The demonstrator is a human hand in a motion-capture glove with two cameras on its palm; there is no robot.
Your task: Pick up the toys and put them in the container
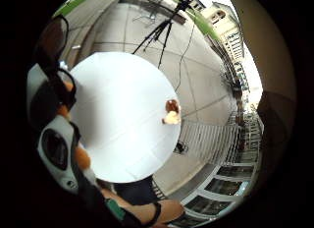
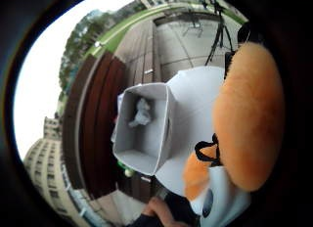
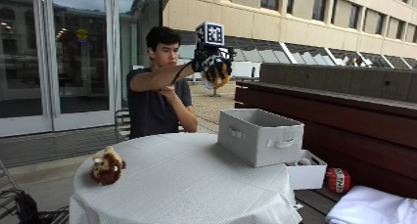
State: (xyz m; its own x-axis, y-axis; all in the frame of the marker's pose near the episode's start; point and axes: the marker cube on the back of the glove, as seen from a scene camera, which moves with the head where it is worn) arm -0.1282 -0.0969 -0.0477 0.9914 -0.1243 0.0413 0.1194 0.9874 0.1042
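A person sits behind a round surface (image 3: 189, 185) draped in a white cloth, with the gloved right hand (image 3: 210, 62) raised high in the air, above and somewhat behind the grey fabric container (image 3: 259, 136). The fingers (image 3: 203, 63) are curled round an orange and white plush toy (image 3: 217, 77), which hangs clear of the surface and well above the container's open top. In the thumb side palm view that toy (image 2: 247, 119) fills much of the picture right against the palm, and beyond it the container (image 2: 146, 156) shows from above, open, with a small pale toy (image 2: 142, 112) lying on its floor. The container stands near the edge of the surface on the side by a dark wooden bench (image 3: 338, 106). A brown plush toy (image 3: 106, 166) sits alone near the opposite edge of the surface, well apart from the container; the little finger side palm view shows it (image 1: 171, 112) as a small shape at the rim of the white cloth. The person's bare left hand (image 3: 168, 93) touches the raised right forearm. Beside the surface, a small white box (image 3: 308, 174) stands on the bench, with a red object (image 3: 337, 180) just next to it.
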